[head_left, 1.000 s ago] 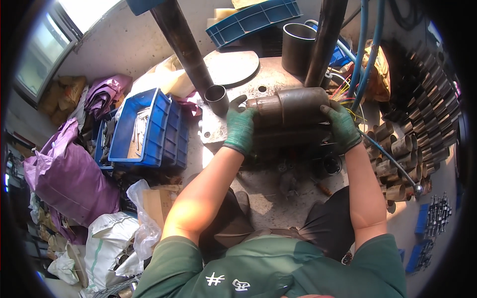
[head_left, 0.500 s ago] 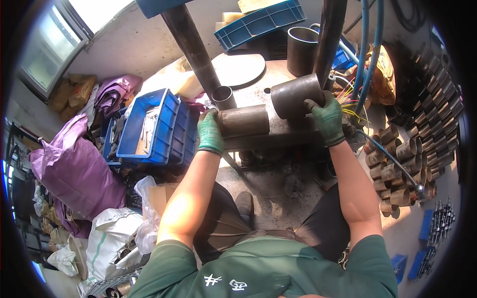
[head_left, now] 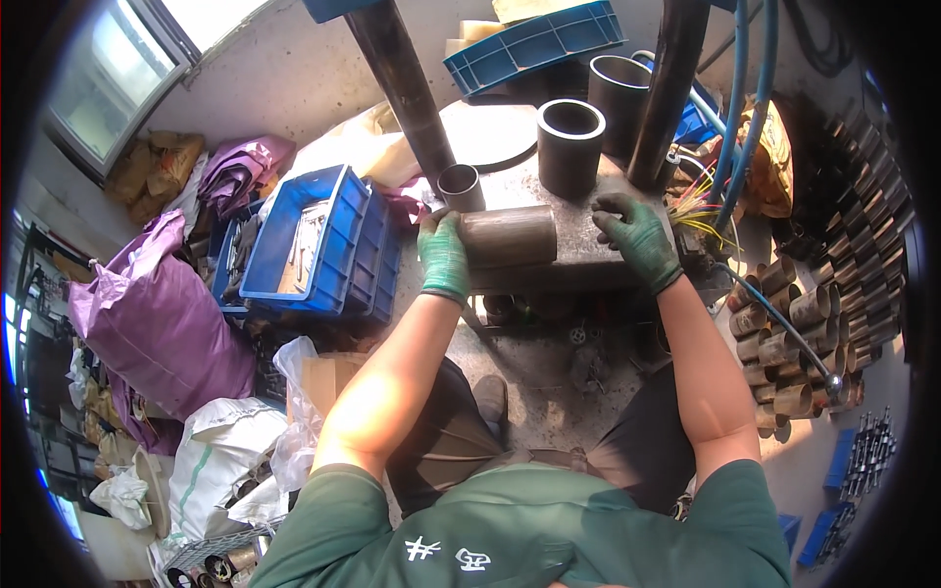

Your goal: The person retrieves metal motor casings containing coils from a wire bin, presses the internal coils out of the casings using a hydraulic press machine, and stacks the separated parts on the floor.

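Note:
In my gloved left hand point(head_left: 443, 255) is the left end of a bare-steel tube point(head_left: 512, 235), lying on its side at the front of the metal worktable point(head_left: 613, 194). My gloved right hand point(head_left: 637, 240) holds nothing; its fingers are slightly curled and apart over the table's right front. Just beyond and left of it, a wide dark steel tube point(head_left: 569, 162) stands on end, its open mouth up. A short, narrow tube point(head_left: 461, 189) is upright behind my left hand. Another wide dark tube point(head_left: 618, 98) stands farther back, near the right post.
Two thick posts point(head_left: 407, 93) frame the worktable. Blue crates point(head_left: 371, 250) with metal parts stand at left, beside a purple sack point(head_left: 162, 333). Blue hoses point(head_left: 737, 127) and coloured wires hang at right. Cut tubes point(head_left: 784, 328) are stacked on the right-hand floor.
My right hand has let go of the wide dark tube, which was tilted in its grasp and now stands upright on the table. My left hand still holds the lying tube.

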A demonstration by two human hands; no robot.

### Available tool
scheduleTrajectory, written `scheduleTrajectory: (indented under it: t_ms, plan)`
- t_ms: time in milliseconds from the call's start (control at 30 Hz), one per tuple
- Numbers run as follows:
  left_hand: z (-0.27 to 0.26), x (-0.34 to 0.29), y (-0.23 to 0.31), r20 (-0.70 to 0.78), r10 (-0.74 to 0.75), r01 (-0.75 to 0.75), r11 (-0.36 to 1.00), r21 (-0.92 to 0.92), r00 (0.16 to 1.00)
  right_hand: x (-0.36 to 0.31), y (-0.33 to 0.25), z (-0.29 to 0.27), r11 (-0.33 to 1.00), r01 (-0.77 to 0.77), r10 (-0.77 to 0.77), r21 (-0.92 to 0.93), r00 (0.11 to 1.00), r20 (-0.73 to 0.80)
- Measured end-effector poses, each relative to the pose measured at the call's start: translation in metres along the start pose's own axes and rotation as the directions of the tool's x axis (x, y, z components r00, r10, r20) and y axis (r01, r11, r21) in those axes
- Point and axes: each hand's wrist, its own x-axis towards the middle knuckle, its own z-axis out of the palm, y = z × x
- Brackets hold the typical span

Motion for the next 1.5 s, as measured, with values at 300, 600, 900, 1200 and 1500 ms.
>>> scheduleTrajectory:
  t_ms: [300, 600, 900, 1200, 1500]
  plan:
    - [0.046, -0.055, -0.002, 0.411, -0.084, 0.035, 0.992, 0.125, 0.908, -0.035, 0.046, 0.003, 0.947, 0.037, -0.112, 0.320, 0.969, 0.219]
    - [0.075, -0.071, 0.013, 0.589, 0.247, -0.236, 0.967, -0.097, 0.770, -0.051, -0.026, -0.035, 0.621, -0.258, 0.297, 0.740, 0.951, 0.083]
    - [0.076, -0.051, -0.013, 0.538, -0.094, -0.037, 0.973, 0.228, 0.838, -0.038, 0.026, -0.046, 0.648, -0.436, 0.422, 0.625, 0.888, 0.182]
    - [0.092, -0.052, -0.022, 0.603, 0.088, -0.180, 0.979, 0.095, 0.793, -0.036, 0.033, -0.029, 0.721, -0.325, 0.361, 0.611, 0.930, 0.069]
    - [0.091, -0.040, -0.005, 0.727, 0.181, -0.299, 0.954, 0.034, 0.662, -0.043, -0.001, -0.054, 0.729, -0.355, 0.404, 0.585, 0.913, 0.051]
